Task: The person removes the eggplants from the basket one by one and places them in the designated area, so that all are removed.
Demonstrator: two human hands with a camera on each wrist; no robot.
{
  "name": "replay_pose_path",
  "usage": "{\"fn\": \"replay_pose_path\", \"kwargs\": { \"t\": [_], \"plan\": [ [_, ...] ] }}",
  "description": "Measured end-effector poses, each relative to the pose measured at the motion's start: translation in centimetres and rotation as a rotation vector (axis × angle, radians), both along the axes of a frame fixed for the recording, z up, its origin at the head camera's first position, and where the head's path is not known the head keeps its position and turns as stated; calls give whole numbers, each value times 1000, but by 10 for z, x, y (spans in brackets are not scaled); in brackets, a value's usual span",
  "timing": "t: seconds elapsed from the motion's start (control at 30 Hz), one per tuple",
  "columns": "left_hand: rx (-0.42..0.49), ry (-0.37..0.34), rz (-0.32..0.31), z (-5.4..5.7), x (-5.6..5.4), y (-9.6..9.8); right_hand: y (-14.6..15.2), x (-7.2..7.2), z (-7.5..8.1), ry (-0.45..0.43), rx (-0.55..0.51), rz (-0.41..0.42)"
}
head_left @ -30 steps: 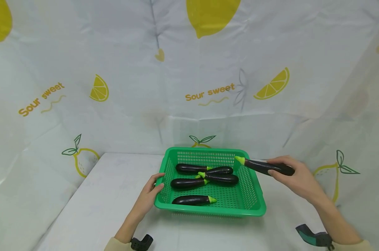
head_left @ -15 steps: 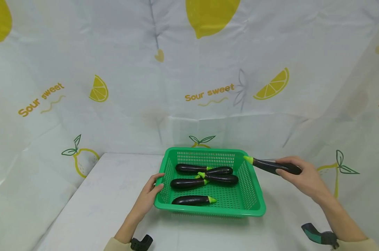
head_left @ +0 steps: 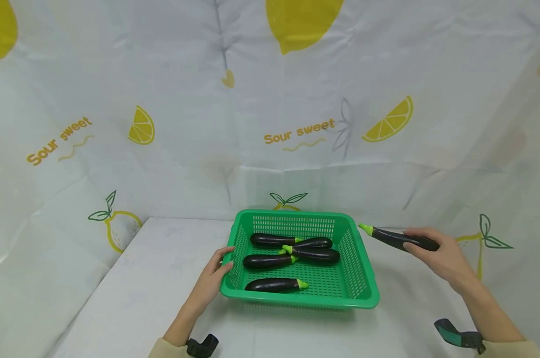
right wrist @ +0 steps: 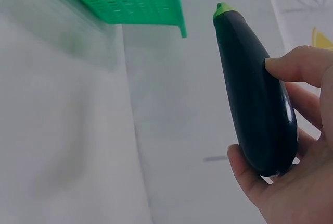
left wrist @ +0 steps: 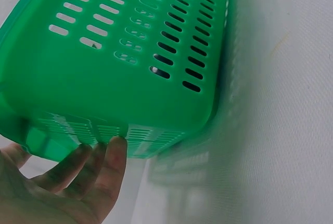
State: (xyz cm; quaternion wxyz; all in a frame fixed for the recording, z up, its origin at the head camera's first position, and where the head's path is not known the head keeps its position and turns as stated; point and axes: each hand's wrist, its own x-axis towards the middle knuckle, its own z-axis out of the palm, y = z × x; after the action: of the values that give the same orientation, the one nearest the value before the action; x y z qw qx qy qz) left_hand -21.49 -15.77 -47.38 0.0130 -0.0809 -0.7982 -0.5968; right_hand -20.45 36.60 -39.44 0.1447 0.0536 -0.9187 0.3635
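Note:
My right hand (head_left: 444,258) grips a dark purple eggplant (head_left: 392,238) with a green stem, held in the air just right of the green plastic basket (head_left: 298,301). Its stem end points left towards the basket's rim. In the right wrist view, thumb and fingers wrap the fat end of this eggplant (right wrist: 252,94). On the other side, my left hand (head_left: 209,282) holds the basket by its left rim. The left wrist view has the fingertips (left wrist: 117,146) against the slotted outer wall. Several eggplants (head_left: 270,261) lie inside the basket, two of them crossing near the middle.
The basket stands on a white table (head_left: 131,298). Behind it hangs a white sheet (head_left: 185,164) printed with lemons and words. Each wrist wears a dark strap-on device, such as the right wrist mount (head_left: 459,338).
My right hand has moved right with the eggplant, from over the basket's right rim to just outside it. The left hand, the basket and the eggplants inside have stayed put.

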Motion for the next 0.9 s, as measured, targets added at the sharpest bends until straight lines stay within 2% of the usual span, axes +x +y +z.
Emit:
{"fn": "replay_pose_path", "kwargs": {
  "t": [0.2, 0.6, 0.77, 0.9],
  "plan": [
    [3, -3, -3, 0, 0, 0, 10, -3, -10, -16, 4, -14],
    [2, -5, -4, 1, 0, 1, 19, -11, -40, -133, 35, -56],
    [11, -4, -4, -1, 0, 0, 18, -16, -51, -202, 18, -40],
    [14, -1, -3, -2, 0, -1, 15, -20, -59, -207, 18, -17]
  ]
}}
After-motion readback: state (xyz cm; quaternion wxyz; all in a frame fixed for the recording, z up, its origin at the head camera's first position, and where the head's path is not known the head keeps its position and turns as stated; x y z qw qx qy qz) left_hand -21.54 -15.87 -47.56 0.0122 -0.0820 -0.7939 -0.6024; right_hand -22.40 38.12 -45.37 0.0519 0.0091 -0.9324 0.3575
